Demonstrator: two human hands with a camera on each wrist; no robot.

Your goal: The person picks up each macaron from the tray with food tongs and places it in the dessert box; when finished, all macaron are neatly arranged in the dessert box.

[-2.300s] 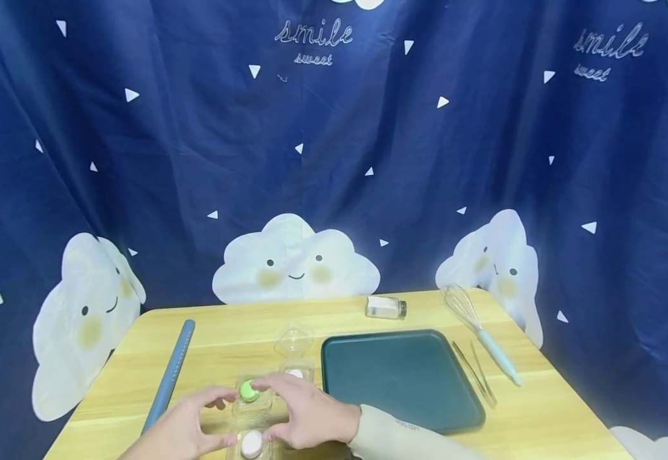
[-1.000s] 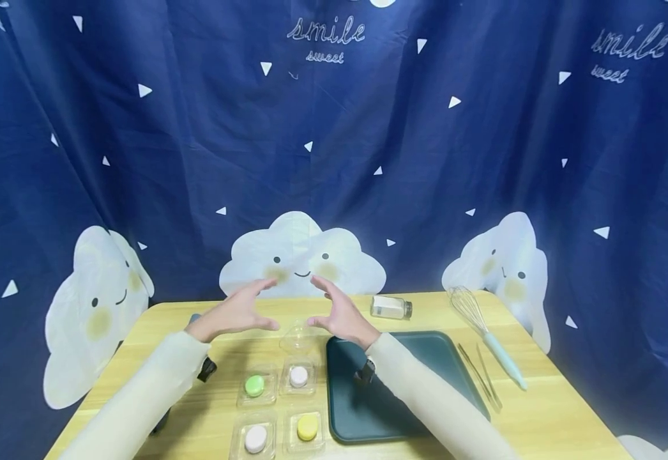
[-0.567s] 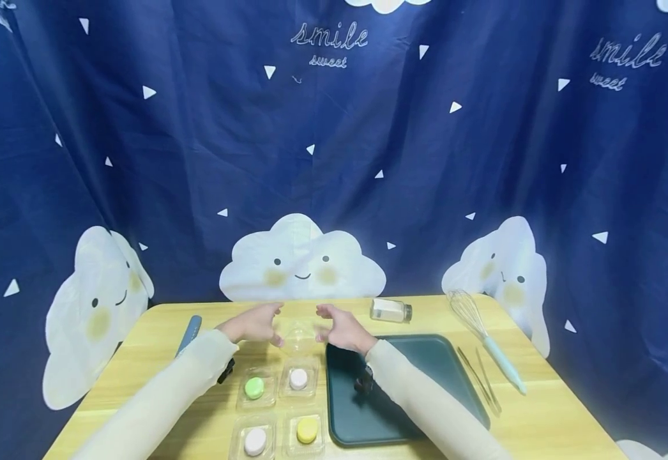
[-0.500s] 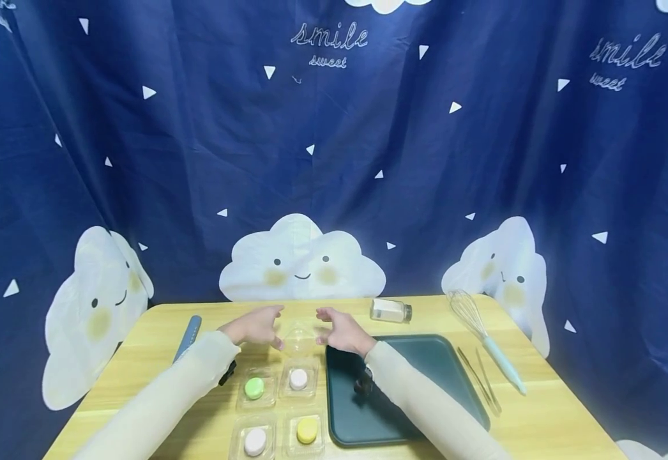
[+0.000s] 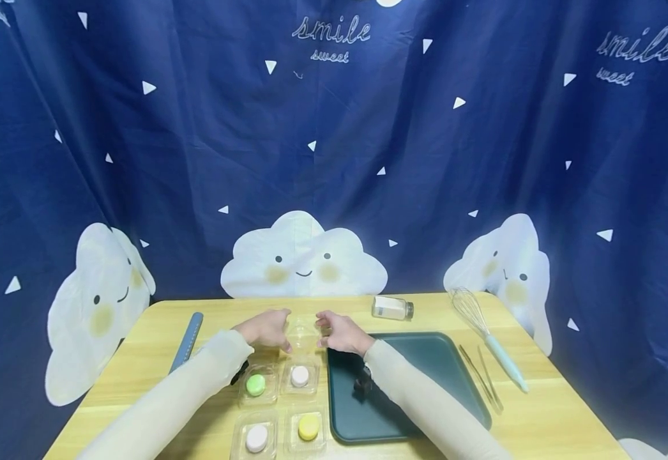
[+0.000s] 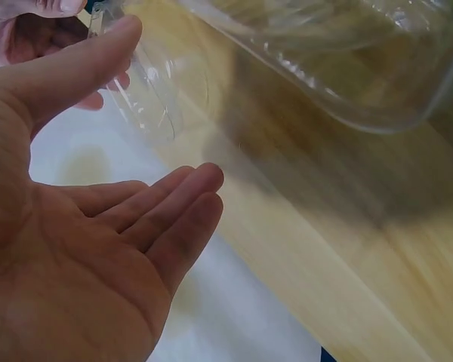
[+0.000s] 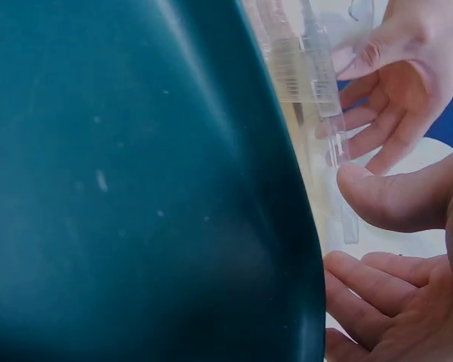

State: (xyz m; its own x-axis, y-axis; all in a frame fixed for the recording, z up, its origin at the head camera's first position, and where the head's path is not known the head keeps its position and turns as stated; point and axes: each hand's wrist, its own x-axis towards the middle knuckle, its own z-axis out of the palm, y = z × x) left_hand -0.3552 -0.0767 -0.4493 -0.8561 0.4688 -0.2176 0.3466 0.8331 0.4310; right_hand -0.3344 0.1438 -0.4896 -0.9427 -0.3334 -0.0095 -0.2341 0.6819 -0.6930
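Observation:
My left hand [image 5: 267, 329] and right hand [image 5: 342, 331] face each other on either side of a clear plastic lid [image 5: 301, 332] on the table, beyond the macarons. In the left wrist view, my left hand [image 6: 98, 234] has relaxed fingers and a visible gap to the lid [image 6: 152, 90]. My right hand [image 7: 400, 279] is beside the dark green tray [image 7: 136, 188], its thumb tip close to the lid's edge in the right wrist view. Nearer the body sit clear plastic boxes holding a green macaron [image 5: 256, 384], a yellow one [image 5: 308, 427] and two pale ones [image 5: 299, 376].
The tray [image 5: 409, 428] lies right of the boxes, under my right forearm. A jar [image 5: 392, 308] lies on its side at the back. Farther right are metal tongs [image 5: 481, 378] and a whisk [image 5: 489, 338]. A blue-grey bar [image 5: 187, 340] lies at left, partly behind my left sleeve.
Both hands have left the macaron boxes, swung forward and up, then come down around the clear lid. Most recently the left hand has shifted slightly right, closer to the lid.

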